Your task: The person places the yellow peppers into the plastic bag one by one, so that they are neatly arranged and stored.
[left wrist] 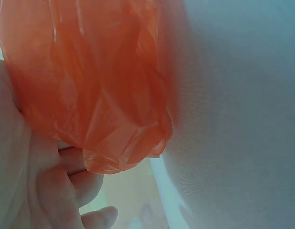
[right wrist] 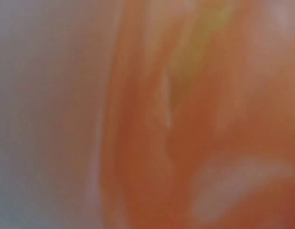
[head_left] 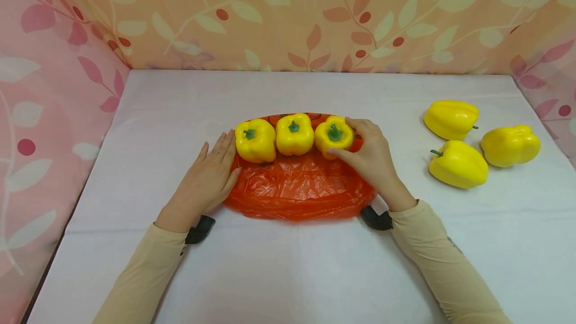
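Note:
Three yellow bell peppers stand in a row, stems up, at the far side of a red plastic bag: a left pepper, a middle pepper and a right pepper. My right hand grips the right pepper between thumb and fingers. My left hand lies with straight fingers along the bag's left side, beside the left pepper. Crinkled red plastic fills much of the left wrist view, against the palm. The right wrist view is blurred, mostly red plastic with a yellow patch.
On the right of the white-covered table lie three more yellow bell peppers: a back one, a front one and a rightmost one. A floral curtain rises behind the table and along both sides.

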`<state>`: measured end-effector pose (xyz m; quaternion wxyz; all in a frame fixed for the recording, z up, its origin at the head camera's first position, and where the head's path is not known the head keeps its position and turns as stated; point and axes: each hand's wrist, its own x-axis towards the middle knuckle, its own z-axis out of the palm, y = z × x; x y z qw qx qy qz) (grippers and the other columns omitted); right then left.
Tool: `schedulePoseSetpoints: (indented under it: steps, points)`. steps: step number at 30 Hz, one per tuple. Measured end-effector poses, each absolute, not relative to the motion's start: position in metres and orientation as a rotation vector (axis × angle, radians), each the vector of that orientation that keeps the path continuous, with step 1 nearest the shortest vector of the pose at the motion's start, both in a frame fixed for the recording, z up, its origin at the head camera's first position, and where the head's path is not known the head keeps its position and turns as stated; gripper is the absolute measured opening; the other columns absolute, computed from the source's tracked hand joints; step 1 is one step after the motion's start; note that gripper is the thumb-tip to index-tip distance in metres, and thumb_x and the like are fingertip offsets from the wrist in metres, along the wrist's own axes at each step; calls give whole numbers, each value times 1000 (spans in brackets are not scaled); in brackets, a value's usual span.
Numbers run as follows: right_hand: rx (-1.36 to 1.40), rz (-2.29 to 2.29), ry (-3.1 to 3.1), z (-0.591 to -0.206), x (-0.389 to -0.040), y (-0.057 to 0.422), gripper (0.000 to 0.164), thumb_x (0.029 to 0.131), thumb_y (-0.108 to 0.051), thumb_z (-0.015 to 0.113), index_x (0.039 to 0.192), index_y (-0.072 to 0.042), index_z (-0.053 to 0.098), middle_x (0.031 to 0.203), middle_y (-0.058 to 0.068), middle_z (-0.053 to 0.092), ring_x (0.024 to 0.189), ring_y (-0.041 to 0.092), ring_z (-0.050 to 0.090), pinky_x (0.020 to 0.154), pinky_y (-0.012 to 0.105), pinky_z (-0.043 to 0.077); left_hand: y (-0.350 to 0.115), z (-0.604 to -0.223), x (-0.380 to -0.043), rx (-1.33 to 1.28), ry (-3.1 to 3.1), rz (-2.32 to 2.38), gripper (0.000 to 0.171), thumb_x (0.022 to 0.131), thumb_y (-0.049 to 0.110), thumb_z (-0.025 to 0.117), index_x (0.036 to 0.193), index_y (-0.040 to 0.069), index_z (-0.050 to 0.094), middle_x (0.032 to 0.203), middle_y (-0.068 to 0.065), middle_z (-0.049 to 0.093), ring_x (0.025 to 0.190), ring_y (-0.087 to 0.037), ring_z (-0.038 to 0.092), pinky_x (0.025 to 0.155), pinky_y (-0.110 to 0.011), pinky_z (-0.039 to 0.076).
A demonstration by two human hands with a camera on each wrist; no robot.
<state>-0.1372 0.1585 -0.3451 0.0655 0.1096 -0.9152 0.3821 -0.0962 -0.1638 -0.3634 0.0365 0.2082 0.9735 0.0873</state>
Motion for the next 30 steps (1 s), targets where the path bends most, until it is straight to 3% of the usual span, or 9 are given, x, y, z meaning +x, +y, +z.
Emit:
schedulePoseSetpoints:
  steps: [14, 22, 30]
  points:
    - [437, 1116, -2929, -335, -141, 167, 72, 75, -22, 81, 134, 3, 48, 128, 18, 50, 116, 33, 48, 98, 49, 40, -164, -361, -96, 636, 2983, 268, 67, 99, 25, 42, 147, -9, 12, 155, -21, 10, 142, -33, 10, 112, -53, 10]
    - [473, 1110, -2852, -336, -142, 169, 61, 74, -11, 81, 126, 6, 55, 125, 20, 53, 117, 34, 49, 100, 48, 39, -164, -363, -96, 641, 2982, 272, 67, 99, 25, 42, 147, -8, 11, 155, -20, 10, 143, -32, 10, 112, -54, 10]
    - [480, 1106, -2741, -344, -143, 168, 61, 71, -8, 83, 124, 6, 57, 123, 20, 55, 116, 34, 51, 99, 47, 40, -164, -364, -97, 648, 2989, 270, 67, 99, 26, 43, 147, -8, 12, 155, -20, 11, 142, -33, 11, 112, -54, 10]
